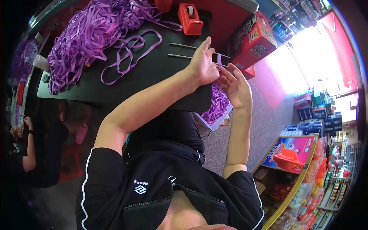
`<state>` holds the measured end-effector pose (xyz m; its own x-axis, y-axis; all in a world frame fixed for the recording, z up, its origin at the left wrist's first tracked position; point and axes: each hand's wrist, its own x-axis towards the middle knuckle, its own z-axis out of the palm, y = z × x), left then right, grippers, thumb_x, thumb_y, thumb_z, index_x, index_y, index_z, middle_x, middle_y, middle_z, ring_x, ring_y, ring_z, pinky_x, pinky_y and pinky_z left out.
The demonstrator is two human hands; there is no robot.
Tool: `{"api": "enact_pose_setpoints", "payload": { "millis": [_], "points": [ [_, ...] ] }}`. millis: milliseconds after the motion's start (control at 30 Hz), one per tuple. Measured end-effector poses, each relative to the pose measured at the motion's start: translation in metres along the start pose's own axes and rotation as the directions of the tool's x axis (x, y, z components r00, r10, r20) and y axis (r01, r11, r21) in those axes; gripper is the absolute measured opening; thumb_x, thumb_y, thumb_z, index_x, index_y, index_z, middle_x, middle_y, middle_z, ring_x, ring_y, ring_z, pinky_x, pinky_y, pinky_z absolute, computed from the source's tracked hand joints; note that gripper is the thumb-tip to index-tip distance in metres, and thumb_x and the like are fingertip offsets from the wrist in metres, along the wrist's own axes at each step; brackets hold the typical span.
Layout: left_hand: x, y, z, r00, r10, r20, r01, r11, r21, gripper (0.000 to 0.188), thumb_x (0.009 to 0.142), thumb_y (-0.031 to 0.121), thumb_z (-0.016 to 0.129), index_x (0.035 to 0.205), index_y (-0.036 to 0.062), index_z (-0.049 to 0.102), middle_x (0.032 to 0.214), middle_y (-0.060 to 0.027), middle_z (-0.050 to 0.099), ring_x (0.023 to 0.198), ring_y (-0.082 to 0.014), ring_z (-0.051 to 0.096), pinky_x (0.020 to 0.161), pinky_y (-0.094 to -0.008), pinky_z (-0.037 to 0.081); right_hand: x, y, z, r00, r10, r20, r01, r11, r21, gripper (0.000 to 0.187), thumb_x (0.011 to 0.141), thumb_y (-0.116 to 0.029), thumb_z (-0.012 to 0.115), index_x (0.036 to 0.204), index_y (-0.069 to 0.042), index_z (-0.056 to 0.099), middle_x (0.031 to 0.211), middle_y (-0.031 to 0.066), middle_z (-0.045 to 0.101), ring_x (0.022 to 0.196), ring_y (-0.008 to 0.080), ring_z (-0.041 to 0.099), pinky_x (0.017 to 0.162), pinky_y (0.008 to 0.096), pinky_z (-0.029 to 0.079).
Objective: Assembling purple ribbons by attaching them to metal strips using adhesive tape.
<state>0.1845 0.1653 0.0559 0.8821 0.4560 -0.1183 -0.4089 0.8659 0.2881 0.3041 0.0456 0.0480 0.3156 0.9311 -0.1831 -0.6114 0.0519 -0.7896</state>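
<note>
Two thin metal rods (180, 56) jut out side by side over the right end of the black table. A short piece of purple ribbon (219, 59) spans them near their right ends. My left hand (203, 65) reaches across from the left, some fingers raised and the others curled in at the ribbon's lower end. From the right, my right hand (237, 86) meets it there, fingers bent and fingertips pinched together at the ribbon. Where the fingertips touch, the exact hold is partly hidden. Below the hands, a pale plastic bin (218, 124) holds many purple ribbon pieces (216, 105).
A large heap of purple lanyards (92, 32) covers the table's left and back, with one loose lanyard (132, 63) in front. Behind stands a red tape dispenser (190, 23). A red box (255, 42) is at right. Another person's hand (27, 122) shows far left.
</note>
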Motion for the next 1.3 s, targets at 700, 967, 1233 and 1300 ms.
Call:
{"api": "enact_pose_setpoints", "payload": {
  "millis": [700, 967, 1233, 1300],
  "points": [
    [-0.007, -0.004, -0.004, 0.996, 0.026, 0.091, -0.027, 1.000, 0.013, 0.090, 0.082, 0.071, 0.039, 0.148, 0.0249, 0.000, 0.150, -0.0236, -0.014, 0.140, -0.0277, -0.017, 0.109, -0.0448, -0.013, 0.243, -0.030, 0.113, 0.996, -0.030, 0.078, 0.083, 0.488, -0.869, 0.029, 0.080, -0.033, 0.067, 0.081, -0.004, 0.071, 0.066, -0.0011, 0.060, 0.058, 0.0072, 0.049, 0.054, 0.0208, 0.035],
    [-0.015, -0.002, 0.003, 0.985, 0.053, 0.164, -0.071, 0.992, 0.103, 0.097, 0.078, 0.074, 0.040, 0.148, 0.0220, -0.002, 0.150, -0.0224, -0.017, 0.140, -0.0279, -0.016, 0.108, -0.0447, -0.014, 0.256, -0.037, 0.107, 1.000, 0.025, 0.019, 0.001, 0.573, -0.819, 0.022, 0.077, -0.024, 0.072, 0.087, -0.004, 0.069, 0.078, 0.0041, 0.067, 0.069, 0.0116, 0.060, 0.067, 0.0256, 0.044],
    [-0.009, -0.001, -0.003, 0.992, 0.044, 0.116, -0.051, 0.997, 0.058, 0.100, 0.076, 0.075, 0.042, 0.148, 0.0219, -0.002, 0.150, -0.0186, -0.021, 0.138, -0.0270, -0.024, 0.107, -0.0451, -0.018, 0.225, -0.050, 0.114, 0.995, 0.044, -0.091, -0.099, 0.612, -0.784, 0.019, 0.073, -0.036, 0.072, 0.073, -0.018, 0.065, 0.066, -0.0082, 0.057, 0.058, 0.0062, 0.042, 0.055, 0.0265, 0.028],
    [-0.012, -0.001, 0.000, 0.993, 0.041, 0.115, -0.047, 0.997, 0.057, 0.101, 0.075, 0.076, 0.043, 0.148, 0.0220, -0.001, 0.150, -0.0182, -0.021, 0.138, -0.0269, -0.025, 0.107, -0.0451, -0.018, 0.211, -0.052, 0.112, 0.992, 0.071, -0.104, -0.125, 0.641, -0.757, 0.019, 0.073, -0.036, 0.072, 0.072, -0.018, 0.065, 0.066, -0.0084, 0.057, 0.058, 0.0062, 0.042, 0.055, 0.0263, 0.027]
  ]
}}
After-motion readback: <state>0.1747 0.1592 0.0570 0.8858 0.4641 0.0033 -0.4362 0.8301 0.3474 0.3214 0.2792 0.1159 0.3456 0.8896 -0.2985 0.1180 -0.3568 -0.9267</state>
